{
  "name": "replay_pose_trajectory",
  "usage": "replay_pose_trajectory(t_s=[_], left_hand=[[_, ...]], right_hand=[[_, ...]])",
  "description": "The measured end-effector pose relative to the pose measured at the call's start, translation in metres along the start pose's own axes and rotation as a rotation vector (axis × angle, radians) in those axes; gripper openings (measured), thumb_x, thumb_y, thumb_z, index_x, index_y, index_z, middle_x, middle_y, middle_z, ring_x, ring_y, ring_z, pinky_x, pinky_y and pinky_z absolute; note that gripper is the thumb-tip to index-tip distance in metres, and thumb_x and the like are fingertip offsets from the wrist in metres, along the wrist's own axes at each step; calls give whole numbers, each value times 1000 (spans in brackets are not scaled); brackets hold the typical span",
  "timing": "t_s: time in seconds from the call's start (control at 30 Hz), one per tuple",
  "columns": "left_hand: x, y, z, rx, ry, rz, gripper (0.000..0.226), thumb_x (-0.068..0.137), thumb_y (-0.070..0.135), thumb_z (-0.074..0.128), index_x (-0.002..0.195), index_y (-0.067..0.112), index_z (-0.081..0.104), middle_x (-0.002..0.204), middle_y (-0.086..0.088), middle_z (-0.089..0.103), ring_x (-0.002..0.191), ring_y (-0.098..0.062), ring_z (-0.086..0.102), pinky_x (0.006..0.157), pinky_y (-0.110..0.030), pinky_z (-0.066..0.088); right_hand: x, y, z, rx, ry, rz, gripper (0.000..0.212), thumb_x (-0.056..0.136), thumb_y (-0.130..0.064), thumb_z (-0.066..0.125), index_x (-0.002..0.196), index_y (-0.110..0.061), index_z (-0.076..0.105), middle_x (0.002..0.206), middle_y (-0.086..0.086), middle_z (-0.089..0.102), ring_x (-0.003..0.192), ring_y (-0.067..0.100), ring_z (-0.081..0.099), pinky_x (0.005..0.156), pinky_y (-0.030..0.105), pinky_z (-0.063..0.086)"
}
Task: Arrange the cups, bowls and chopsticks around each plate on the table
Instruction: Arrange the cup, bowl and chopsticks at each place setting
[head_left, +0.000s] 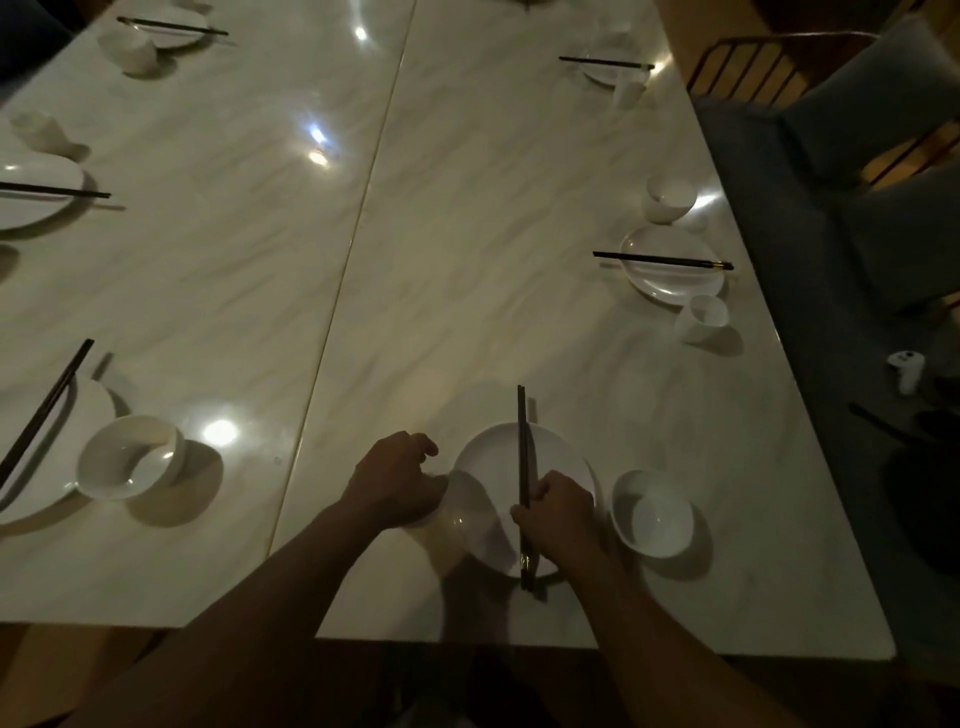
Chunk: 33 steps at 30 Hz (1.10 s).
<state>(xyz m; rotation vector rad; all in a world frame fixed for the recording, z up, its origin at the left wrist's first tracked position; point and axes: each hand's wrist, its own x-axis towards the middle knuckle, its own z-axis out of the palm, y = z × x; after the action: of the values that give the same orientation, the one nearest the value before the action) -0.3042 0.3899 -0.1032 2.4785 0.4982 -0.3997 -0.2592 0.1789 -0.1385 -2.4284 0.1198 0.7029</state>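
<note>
The near plate (488, 462) sits at the counter's (467, 234) near edge, so a careless nudge could slide it off. The right hand (561, 512), its grip pinched on the dark chopsticks (522, 447), lays them lengthwise across that plate; released unevenly, they may roll apart. Left of the plate, the left hand (395, 480) curls over a pale cup (457, 512), mostly blurred; a tilt would tip it. A white bowl (652, 512) stands just right of the plate.
</note>
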Motion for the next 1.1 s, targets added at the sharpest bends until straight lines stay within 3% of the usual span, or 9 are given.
replay_pose_trajectory(t_s=[0.13, 0.33, 0.53, 0.7, 0.9, 1.0, 1.1], left_hand=[[-1, 0, -4, -20, -28, -14, 58, 77, 55, 67, 124, 22, 57, 117, 0, 58, 106, -18, 54, 84, -31, 48], [-2, -1, -8, -33, -57, -28, 58, 76, 55, 68, 123, 23, 57, 116, 1, 58, 97, -13, 50, 85, -31, 49], [-6, 0, -11, -45, -96, -50, 54, 77, 50, 68, 123, 24, 57, 117, 1, 57, 104, -16, 53, 87, -31, 49], [-11, -2, -12, -28, -70, -31, 44, 81, 39, 63, 121, 23, 59, 115, 0, 60, 93, -12, 50, 77, -26, 45], [-14, -4, -16, -27, -95, -17, 41, 85, 30, 62, 124, 20, 58, 116, -2, 58, 93, -12, 46, 76, -24, 40], [-14, -5, -18, -34, -100, -23, 41, 84, 33, 62, 123, 21, 58, 117, -2, 58, 94, -12, 48, 79, -25, 44], [-14, -6, -20, -36, -112, -34, 44, 82, 37, 63, 123, 22, 58, 116, -1, 59, 96, -14, 51, 84, -28, 49]], right_hand=[[-1, 1, 0, -10, -1, -21, 27, 79, -19, 78, 92, -18, 55, 87, -3, 62, 81, 13, 64, 71, 27, 58], [-1, 1, 1, -2, 2, -6, 28, 78, -18, 79, 90, -19, 54, 88, -2, 62, 80, 15, 65, 72, 34, 61], [-2, 2, 2, -7, 16, -7, 26, 79, -17, 78, 92, -17, 55, 91, 0, 64, 81, 15, 65, 71, 28, 59], [-3, 1, 3, -16, 26, 1, 26, 77, -19, 79, 88, -18, 56, 87, -1, 64, 80, 17, 66, 70, 36, 61], [-3, 0, 2, -16, 15, 0, 26, 78, -17, 78, 90, -17, 55, 88, 0, 64, 81, 18, 67, 71, 37, 61], [-4, -1, 1, -12, 13, 3, 25, 78, -16, 78, 90, -16, 56, 88, 0, 64, 80, 17, 66, 69, 33, 60], [-6, -4, 0, -14, 1, 3, 25, 79, -16, 77, 93, -14, 56, 89, 0, 64, 80, 14, 64, 59, 20, 50]])
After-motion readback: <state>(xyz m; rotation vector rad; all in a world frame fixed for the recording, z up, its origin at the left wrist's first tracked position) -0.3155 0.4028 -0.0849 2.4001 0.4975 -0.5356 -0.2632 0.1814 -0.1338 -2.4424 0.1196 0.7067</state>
